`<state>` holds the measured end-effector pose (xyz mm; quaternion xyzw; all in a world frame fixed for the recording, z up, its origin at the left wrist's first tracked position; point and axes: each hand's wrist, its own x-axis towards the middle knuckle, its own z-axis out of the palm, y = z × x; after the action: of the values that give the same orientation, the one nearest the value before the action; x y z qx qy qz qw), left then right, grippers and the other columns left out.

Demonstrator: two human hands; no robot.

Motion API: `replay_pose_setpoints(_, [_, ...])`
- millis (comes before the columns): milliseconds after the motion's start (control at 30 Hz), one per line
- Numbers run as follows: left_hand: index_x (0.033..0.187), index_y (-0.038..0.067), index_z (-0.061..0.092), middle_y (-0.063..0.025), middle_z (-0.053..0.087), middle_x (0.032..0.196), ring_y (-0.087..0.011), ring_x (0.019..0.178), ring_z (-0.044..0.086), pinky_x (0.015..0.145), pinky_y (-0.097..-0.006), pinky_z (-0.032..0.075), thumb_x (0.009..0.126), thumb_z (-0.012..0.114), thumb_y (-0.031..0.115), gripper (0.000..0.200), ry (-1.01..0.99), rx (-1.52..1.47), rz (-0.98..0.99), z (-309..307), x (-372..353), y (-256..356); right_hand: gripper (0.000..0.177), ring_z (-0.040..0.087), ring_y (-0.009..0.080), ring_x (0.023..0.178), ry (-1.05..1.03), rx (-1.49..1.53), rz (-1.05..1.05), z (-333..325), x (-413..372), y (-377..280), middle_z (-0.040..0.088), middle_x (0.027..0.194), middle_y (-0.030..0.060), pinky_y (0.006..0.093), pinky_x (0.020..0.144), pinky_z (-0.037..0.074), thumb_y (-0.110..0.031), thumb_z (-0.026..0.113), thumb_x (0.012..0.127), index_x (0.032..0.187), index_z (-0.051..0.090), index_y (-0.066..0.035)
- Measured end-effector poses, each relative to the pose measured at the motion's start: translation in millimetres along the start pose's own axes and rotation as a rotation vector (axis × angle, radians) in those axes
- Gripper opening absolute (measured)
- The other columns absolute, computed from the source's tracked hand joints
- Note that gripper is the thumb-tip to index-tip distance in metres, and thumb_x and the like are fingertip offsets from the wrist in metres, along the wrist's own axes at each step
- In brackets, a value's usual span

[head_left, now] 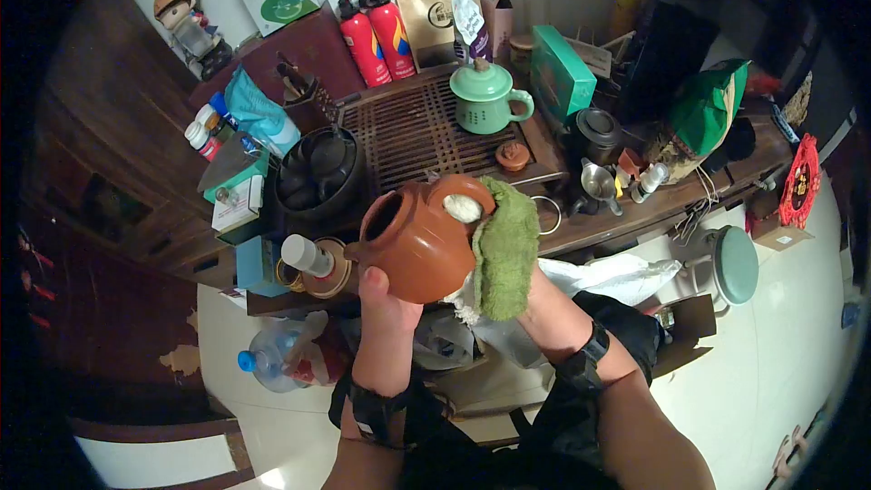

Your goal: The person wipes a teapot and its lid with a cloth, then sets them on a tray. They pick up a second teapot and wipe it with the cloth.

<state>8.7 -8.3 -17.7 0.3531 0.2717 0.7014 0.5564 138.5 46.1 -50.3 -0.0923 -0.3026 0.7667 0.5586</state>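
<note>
A reddish-brown clay teapot [422,249] is held tilted above the front edge of the table, its dark round opening facing up and left. My left hand [388,301] grips it from below, with the thumb on the lower left side. A green towel [508,249] lies over my right hand [535,298] and against the teapot's handle side; it hides the fingers. White cloth shows through the handle loop and under the pot. A small brown clay lid [513,156] rests on the slatted tea tray [399,132] beyond the towel.
A green lidded mug [483,104] stands on the tray. To its left is a dark round pot [319,172]; a metal strainer cup [597,183] sits at right. Red spray bottles [376,36] stand behind. On the floor are a large water bottle [277,358] and a stool [733,265].
</note>
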Motion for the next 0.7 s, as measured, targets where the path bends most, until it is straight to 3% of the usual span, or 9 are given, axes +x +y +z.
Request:
replay_pose_setpoints(33, [0.13,0.004,0.036,-0.0117,0.043,0.13,-0.0275,0.119,0.043,0.1,-0.0449,0.036,0.062,0.069,0.056,0.092,-0.002,-0.006,-0.008,0.8,-0.4,-0.1,0.035,0.057,0.013,0.089,0.124,-0.003,0.097,-1.0,-1.0,-0.7,0.057,0.102,0.0047,0.0283,0.079,0.048,-0.01,0.052,0.087,0.121,0.047,-0.008])
replay_pose_setpoints(100, [0.13,0.004,0.036,-0.0115,0.042,0.13,-0.0273,0.119,0.043,0.099,-0.045,0.036,0.061,0.069,0.058,0.094,0.003,-0.008,-0.024,0.6,-0.4,-1.5,0.035,0.056,0.014,0.092,0.149,0.127,0.162,-8.9,-1.9,3.2,0.056,0.105,0.0055,0.0287,0.083,0.047,-0.014,0.051,0.088,0.123,0.046,-0.008])
replay_pose_setpoints(200, [0.131,0.003,0.035,-0.0113,0.041,0.131,-0.027,0.119,0.042,0.1,-0.0447,0.035,0.061,0.067,0.062,0.097,0.005,0.009,-0.032,-0.6,2.5,-5.1,0.038,0.054,0.0157,0.1,-0.055,0.35,0.09,-18.8,1.4,9.4,0.054,0.109,0.0064,0.0294,0.089,0.043,-0.017,0.052,0.087,0.124,0.045,-0.008])
replay_pose_setpoints(367, [0.133,0.003,0.03,-0.0111,0.036,0.135,-0.0248,0.124,0.037,0.103,-0.0422,0.031,0.066,0.054,0.072,0.099,-0.1,-0.013,-0.092,-8.9,12.6,-10.9,0.042,0.049,0.0187,0.109,-0.053,0.167,0.049,14.2,0.2,-15.1,0.052,0.114,0.0072,0.032,0.096,0.038,-0.015,0.06,0.081,0.121,0.048,-0.007])
replay_pose_setpoints(467, [0.135,0.003,0.024,-0.0105,0.032,0.138,-0.023,0.126,0.033,0.105,-0.0399,0.028,0.072,0.043,0.072,0.095,-0.009,0.184,-0.14,14.1,15.4,1.6,0.046,0.042,0.0243,0.117,-0.128,-0.643,-0.377,25.2,3.9,-39.6,0.05,0.117,0.008,0.0366,0.1,0.031,-0.012,0.069,0.071,0.114,0.054,-0.006])
replay_pose_setpoints(567, [0.136,0.003,0.021,-0.0097,0.029,0.139,-0.0219,0.127,0.032,0.105,-0.0384,0.026,0.078,0.037,0.068,0.089,-0.004,0.083,-0.218,23.7,9.3,7.1,0.046,0.039,0.0282,0.12,-0.246,-0.862,-0.581,17.2,7.2,-33.5,0.05,0.117,0.0091,0.0408,0.101,0.029,-0.008,0.073,0.064,0.108,0.058,-0.006])
replay_pose_setpoints(600, [0.135,0.003,0.023,-0.0102,0.032,0.137,-0.022,0.125,0.035,0.104,-0.0385,0.028,0.085,0.044,0.055,0.075,-0.241,-0.02,-0.075,12.0,14.0,4.2,0.043,0.039,0.0293,0.12,-0.209,-0.827,-0.538,21.7,4.5,-31.7,0.05,0.117,0.0103,0.0424,0.101,0.028,-0.007,0.072,0.065,0.106,0.059,-0.007])
replay_pose_setpoints(700, [0.133,0.003,0.025,-0.0107,0.036,0.132,-0.0217,0.122,0.038,0.102,-0.0372,0.031,0.087,0.053,0.038,0.064,-0.115,0.364,0.11,0.3,7.4,-6.4,0.039,0.039,0.0284,0.12,-0.159,-0.714,-0.526,26.6,3.1,-19.9,0.05,0.118,0.0105,0.0419,0.102,0.028,-0.014,0.068,0.072,0.109,0.056,-0.007])
